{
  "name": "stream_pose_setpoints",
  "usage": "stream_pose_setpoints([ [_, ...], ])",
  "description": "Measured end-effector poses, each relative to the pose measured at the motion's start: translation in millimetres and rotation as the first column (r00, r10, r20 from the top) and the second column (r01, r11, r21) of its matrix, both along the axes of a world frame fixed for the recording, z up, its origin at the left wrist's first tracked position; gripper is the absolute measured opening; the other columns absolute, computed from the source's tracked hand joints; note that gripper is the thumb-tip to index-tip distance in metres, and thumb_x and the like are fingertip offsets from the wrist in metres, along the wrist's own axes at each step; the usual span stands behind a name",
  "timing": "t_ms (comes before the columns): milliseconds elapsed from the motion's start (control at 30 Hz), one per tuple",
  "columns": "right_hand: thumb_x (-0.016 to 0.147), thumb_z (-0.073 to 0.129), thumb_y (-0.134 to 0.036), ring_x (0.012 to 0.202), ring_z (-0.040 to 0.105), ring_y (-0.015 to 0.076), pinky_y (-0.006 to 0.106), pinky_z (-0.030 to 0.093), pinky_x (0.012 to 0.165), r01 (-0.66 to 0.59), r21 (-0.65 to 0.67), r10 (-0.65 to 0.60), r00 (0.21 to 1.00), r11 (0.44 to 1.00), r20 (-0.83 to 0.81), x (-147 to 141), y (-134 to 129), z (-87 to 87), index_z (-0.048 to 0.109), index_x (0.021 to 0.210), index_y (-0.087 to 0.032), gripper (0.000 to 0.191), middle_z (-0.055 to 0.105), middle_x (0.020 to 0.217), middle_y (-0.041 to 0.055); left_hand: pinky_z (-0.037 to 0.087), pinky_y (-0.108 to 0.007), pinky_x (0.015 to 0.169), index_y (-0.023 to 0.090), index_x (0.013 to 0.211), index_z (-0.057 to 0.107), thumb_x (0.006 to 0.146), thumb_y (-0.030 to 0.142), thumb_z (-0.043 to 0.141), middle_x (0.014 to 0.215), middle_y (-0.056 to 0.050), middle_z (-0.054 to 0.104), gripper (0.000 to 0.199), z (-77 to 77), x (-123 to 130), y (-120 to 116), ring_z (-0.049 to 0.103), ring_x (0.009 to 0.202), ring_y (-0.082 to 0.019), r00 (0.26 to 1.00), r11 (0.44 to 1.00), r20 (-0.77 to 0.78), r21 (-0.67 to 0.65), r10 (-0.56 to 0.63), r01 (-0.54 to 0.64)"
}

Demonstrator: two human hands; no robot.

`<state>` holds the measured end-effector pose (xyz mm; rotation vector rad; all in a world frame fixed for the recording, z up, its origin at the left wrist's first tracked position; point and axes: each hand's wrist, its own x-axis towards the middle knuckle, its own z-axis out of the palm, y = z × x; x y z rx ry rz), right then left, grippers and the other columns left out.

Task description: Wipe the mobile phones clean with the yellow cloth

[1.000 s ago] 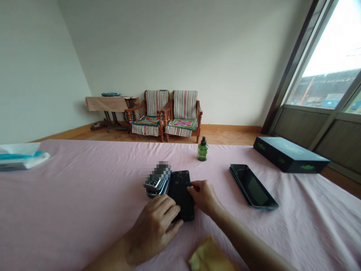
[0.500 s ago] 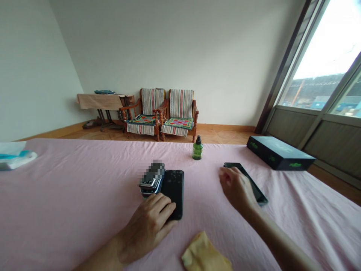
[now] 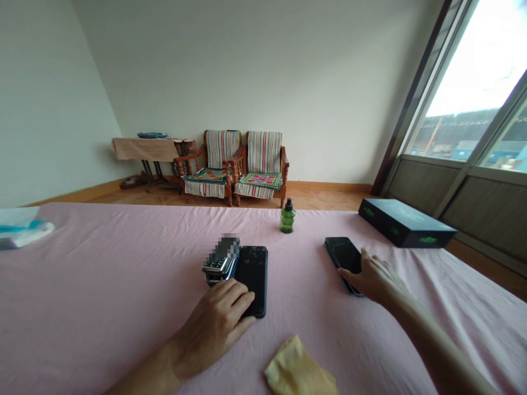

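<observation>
A black smartphone lies on the pink cloth in front of me. Fingers of my left hand curl over its lower left part, with the thumb by its near edge. Just left of it, older keypad phones are stacked, partly pixelated and hidden at the near end by my fingers. Farther right, my right hand spans another dark smartphone, thumb across its near half and fingers at its right edge. A second dark slab shows along this phone's underside. Near me lies a crumpled yellowish cloth.
A green bottle with a black cap stands near the far edge of the pink cloth. A black box lies at the far right, a tissue pack at the left. Two wooden chairs stand beyond.
My right hand has shifted from over the phone's left side to its right side, thumb and fingers now spanning it. That phone has moved slightly left and straightened. My left hand is nearly unchanged.
</observation>
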<state>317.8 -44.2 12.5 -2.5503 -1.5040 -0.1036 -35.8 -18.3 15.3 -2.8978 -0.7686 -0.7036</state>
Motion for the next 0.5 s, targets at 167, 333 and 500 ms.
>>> stream_pose_setpoints([
  [167,0.072,0.055,-0.054,0.105,0.058,0.0414,0.044,0.047,0.073,0.067,0.046,-0.066,0.998,0.997,-0.022,-1.1,-1.4,6.2,0.040,0.135,-0.002,0.083,0.055,0.120,0.0271,0.052,-0.042,0.079,0.017,0.107,0.062,0.080,0.012,0.070,0.096,-0.005,0.063,0.029,-2.4,-1.1,0.2,0.058,0.088,-0.024,1.000,1.000,0.004,0.006,0.004,-0.004],
  [333,0.062,0.068,-0.043,0.091,0.061,0.0381,0.038,0.042,0.062,0.079,0.192,-0.039,0.978,0.978,-0.203,15.6,-2.5,10.6,0.060,0.102,-0.012,0.052,0.058,0.106,0.0214,0.052,-0.041,0.079,0.018,0.109,0.061,0.081,0.013,0.069,0.097,-0.005,0.063,0.030,-4.4,-2.5,2.0,0.058,0.089,-0.024,1.000,1.000,0.002,0.004,-0.003,0.003],
  [500,0.065,0.064,-0.036,0.068,0.059,0.0244,0.032,0.038,0.057,0.032,0.265,0.080,0.912,0.964,-0.403,27.8,-7.2,17.2,0.057,0.071,-0.019,0.019,0.060,0.069,0.0060,0.052,-0.041,0.080,0.018,0.109,0.061,0.081,0.014,0.069,0.097,-0.005,0.063,0.029,-4.1,-1.3,2.9,0.058,0.089,-0.024,1.000,1.000,0.002,-0.006,-0.004,0.004],
])
